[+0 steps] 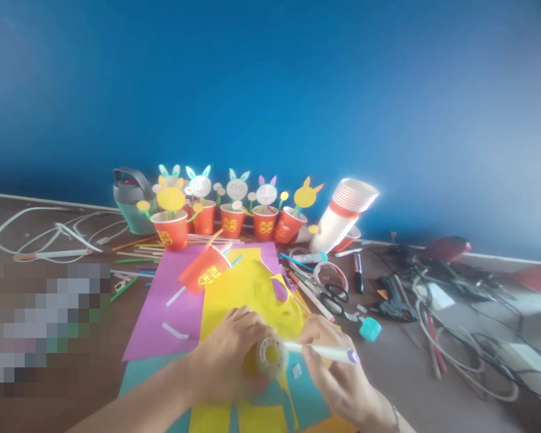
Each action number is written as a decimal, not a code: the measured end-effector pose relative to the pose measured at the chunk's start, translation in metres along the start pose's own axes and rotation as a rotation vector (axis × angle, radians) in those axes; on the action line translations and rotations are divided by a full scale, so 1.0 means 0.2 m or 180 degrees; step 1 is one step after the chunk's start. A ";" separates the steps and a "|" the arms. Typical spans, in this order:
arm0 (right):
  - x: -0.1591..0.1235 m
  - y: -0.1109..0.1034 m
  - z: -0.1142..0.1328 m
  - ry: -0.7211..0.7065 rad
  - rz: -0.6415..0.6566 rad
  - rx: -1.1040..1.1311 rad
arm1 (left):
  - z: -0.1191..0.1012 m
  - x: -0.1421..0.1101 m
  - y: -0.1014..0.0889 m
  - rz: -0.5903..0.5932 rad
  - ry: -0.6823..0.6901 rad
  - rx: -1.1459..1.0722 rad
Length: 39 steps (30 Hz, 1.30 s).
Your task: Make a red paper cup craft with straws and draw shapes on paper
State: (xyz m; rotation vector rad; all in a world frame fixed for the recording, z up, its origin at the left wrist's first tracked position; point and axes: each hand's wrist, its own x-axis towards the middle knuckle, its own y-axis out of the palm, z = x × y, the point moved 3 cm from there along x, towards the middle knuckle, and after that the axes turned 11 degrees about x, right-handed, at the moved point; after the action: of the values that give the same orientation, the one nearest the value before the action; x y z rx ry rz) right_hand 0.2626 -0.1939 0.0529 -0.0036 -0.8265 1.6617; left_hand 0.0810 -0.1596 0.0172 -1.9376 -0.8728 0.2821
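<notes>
My left hand (228, 355) is closed around a small tape roll (271, 355) that it presses onto yellow paper (234, 288). My right hand (338, 379) grips a white marker pen (324, 352) whose tip rests against the roll's edge. Both hands work over stacked yellow, purple (162, 307) and teal (306, 403) paper sheets. A red paper cup (204, 270) with a straw lies tipped on the purple sheet beyond my hands.
A row of red cups with paper bunny faces (234, 210) stands by the blue wall. A stack of cups (342, 213) leans beside it. Scissors (331, 294), a black marker (357, 273), a teal cap (369, 329), a glue gun (394, 300) and cables lie right.
</notes>
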 end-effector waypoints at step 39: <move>0.00 0.18 0.08 -0.1362 0.0907 -0.1287 | 0.01 0.01 0.03 0.0023 -0.0051 0.0117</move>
State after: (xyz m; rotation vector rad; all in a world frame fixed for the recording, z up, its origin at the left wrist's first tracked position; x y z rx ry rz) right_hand 0.2249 -0.2042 0.0465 -0.0503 -1.5376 1.7572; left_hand 0.0835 -0.1578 0.0114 -1.9070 -0.8655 0.3162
